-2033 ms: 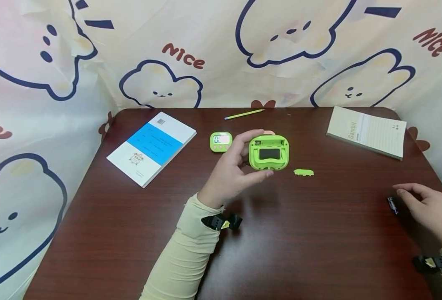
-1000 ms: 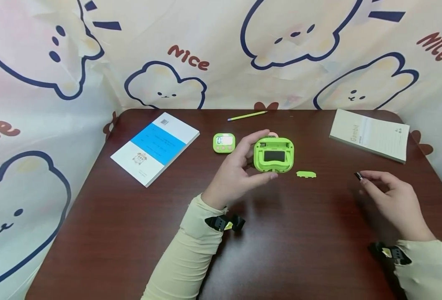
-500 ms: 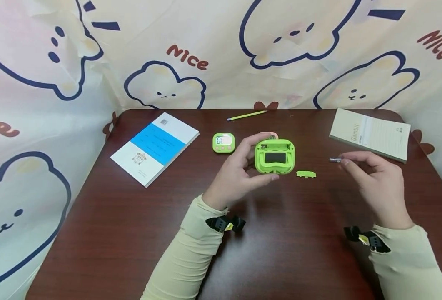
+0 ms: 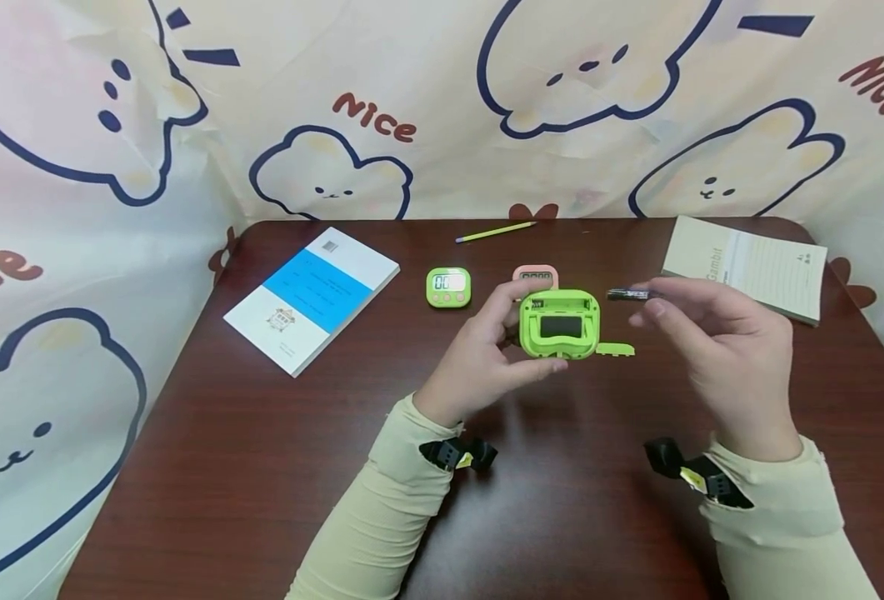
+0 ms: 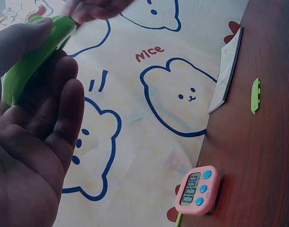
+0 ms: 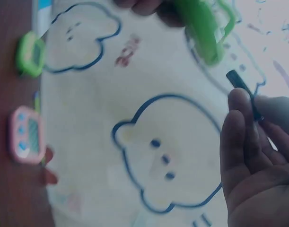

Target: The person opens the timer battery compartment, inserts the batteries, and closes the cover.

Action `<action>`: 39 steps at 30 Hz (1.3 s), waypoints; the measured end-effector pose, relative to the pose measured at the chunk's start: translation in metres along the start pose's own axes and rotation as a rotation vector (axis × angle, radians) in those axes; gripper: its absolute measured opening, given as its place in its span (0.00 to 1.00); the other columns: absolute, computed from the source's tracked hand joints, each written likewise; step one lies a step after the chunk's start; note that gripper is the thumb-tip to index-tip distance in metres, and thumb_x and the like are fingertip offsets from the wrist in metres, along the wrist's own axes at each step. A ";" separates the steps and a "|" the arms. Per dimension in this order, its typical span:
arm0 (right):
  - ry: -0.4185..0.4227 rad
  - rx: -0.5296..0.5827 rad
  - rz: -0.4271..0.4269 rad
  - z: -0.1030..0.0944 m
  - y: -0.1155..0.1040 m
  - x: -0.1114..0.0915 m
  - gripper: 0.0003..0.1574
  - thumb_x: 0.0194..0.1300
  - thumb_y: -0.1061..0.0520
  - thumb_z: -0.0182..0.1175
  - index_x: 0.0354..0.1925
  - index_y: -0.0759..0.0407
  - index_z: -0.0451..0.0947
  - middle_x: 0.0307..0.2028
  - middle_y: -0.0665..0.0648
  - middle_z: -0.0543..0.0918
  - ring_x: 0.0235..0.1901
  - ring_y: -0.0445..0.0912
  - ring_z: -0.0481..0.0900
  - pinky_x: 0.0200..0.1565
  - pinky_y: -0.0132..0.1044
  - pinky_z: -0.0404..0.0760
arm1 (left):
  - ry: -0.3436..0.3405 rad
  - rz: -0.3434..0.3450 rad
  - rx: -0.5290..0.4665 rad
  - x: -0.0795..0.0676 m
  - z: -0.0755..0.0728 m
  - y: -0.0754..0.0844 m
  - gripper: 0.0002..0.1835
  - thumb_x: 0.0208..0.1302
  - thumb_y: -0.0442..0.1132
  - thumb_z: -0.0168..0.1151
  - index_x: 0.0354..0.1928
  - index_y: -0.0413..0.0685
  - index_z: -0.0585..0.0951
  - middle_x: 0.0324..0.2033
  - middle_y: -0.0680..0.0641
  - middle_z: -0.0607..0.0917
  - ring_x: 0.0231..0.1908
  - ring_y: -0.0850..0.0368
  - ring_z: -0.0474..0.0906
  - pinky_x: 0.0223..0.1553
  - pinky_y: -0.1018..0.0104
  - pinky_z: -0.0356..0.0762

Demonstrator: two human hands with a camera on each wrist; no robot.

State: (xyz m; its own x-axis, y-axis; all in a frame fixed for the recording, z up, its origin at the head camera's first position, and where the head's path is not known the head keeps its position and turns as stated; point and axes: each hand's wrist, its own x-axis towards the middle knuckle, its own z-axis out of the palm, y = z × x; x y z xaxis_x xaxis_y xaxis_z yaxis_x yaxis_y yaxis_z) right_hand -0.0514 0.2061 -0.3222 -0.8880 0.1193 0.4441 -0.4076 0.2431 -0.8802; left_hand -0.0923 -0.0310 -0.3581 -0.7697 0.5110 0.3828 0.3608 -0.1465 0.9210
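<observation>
My left hand (image 4: 475, 362) grips a green digital timer (image 4: 560, 349) by its left side, its back facing me with the battery compartment uncovered. To its right, my right hand (image 4: 734, 350) pinches a small dark battery (image 4: 626, 294) between thumb and fingers, one end pointing at the timer. A gap separates battery and timer in the right wrist view, where the battery (image 6: 244, 92) tilts in the fingers. The green battery cover (image 5: 255, 96) lies on the table, just right of the held timer in the head view.
Behind the held timer stands a pink timer (image 4: 526, 272), and a second green timer (image 4: 448, 287) is left of it. A pencil (image 4: 496, 232) lies near the back edge. A blue-and-white book (image 4: 312, 300) is at left, a notepad (image 4: 756, 265) at right behind my right hand.
My right hand has picked the battery up from the table's right side and carried it left toward the held timer. The left hand with the timer has shifted slightly right and down in the view.
</observation>
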 end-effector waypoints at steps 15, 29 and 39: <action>-0.090 -0.151 -0.098 0.019 0.009 0.002 0.16 0.60 0.70 0.69 0.48 0.64 0.86 0.40 0.56 0.84 0.38 0.44 0.80 0.38 0.26 0.79 | -0.029 -0.029 0.032 -0.001 0.008 -0.005 0.43 0.56 0.26 0.74 0.70 0.51 0.64 0.56 0.43 0.82 0.52 0.60 0.82 0.48 0.60 0.85; -0.246 0.264 0.231 0.010 0.015 0.007 0.10 0.69 0.66 0.62 0.48 0.67 0.83 0.39 0.56 0.86 0.33 0.44 0.82 0.34 0.31 0.84 | -0.046 -0.070 0.034 0.003 0.014 0.001 0.44 0.56 0.26 0.73 0.71 0.50 0.62 0.56 0.42 0.81 0.50 0.59 0.82 0.47 0.60 0.85; -0.162 0.179 0.276 0.023 0.016 0.004 0.06 0.67 0.65 0.64 0.42 0.66 0.83 0.35 0.55 0.86 0.31 0.44 0.82 0.31 0.30 0.84 | -0.025 -0.085 0.108 0.000 0.015 -0.006 0.44 0.54 0.26 0.75 0.71 0.50 0.63 0.53 0.42 0.83 0.47 0.59 0.83 0.45 0.66 0.85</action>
State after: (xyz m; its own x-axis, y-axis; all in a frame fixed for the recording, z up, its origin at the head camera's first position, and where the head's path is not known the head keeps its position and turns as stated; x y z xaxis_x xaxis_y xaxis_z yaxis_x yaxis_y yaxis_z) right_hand -0.0663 0.1880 -0.3387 -0.9861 -0.0009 0.1659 -0.1658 0.0493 -0.9849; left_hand -0.0861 -0.0175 -0.3648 -0.7872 0.5385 0.3006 0.3505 -0.0105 0.9365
